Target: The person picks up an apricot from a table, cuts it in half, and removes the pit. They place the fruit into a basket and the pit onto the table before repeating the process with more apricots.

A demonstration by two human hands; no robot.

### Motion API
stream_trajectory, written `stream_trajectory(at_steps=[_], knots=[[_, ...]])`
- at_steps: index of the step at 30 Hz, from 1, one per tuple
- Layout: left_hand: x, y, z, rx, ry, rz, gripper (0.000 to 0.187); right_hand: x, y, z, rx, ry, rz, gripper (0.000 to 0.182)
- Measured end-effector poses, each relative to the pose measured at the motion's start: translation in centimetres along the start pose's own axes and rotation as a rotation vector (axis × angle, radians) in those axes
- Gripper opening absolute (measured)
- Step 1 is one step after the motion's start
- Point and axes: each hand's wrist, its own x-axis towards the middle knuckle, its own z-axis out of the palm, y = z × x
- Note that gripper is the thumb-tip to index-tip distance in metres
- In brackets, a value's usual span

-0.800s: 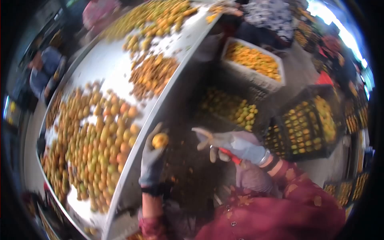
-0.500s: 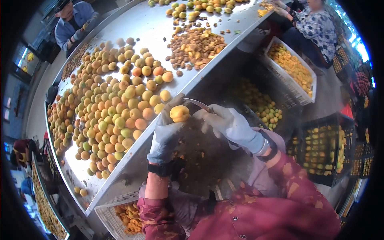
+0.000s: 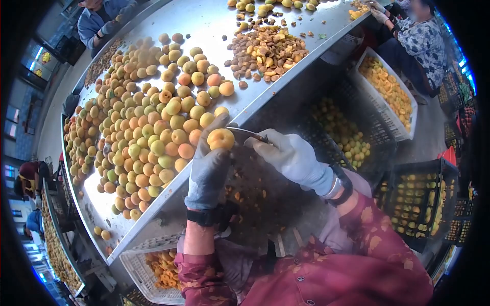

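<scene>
My left hand, in a grey-white work glove, is closed around a yellow-orange apricot just off the table's near edge. A small knife with a curved blade is gripped in my right hand, also gloved. Its blade reaches left to the upper right side of the apricot and appears to touch it. Beyond my left hand, a large heap of whole apricots covers the metal table. Farther along lies a pile of brown pits and orange fruit pieces.
A white crate of orange fruit halves stands below the table, lower left. Another white crate of pieces is at right, near black crates of apricots. Co-workers sit across the table and at the far right.
The apricot has turned in my left hand, so its crease no longer faces me. The knife blade has come closer against the fruit. My view has shifted slightly.
</scene>
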Motion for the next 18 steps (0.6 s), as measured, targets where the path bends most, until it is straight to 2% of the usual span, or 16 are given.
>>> stream_trajectory(at_steps=[5, 14, 18], knots=[[0.2, 0.7, -0.3, -0.080, -0.096, -0.012, 0.079, 0.0, -0.1, 0.2, 0.020, 0.010, -0.089, 0.020], [-0.3, 1.4, -0.9, 0.025, -0.103, -0.094, 0.077, -0.1, 0.2, -0.3, -0.007, -0.015, -0.178, 0.020], [-0.2, 1.6, -1.3, 0.154, -0.154, -0.075, 0.072, -0.2, 0.1, -0.3, -0.015, -0.063, -0.140, 0.018]])
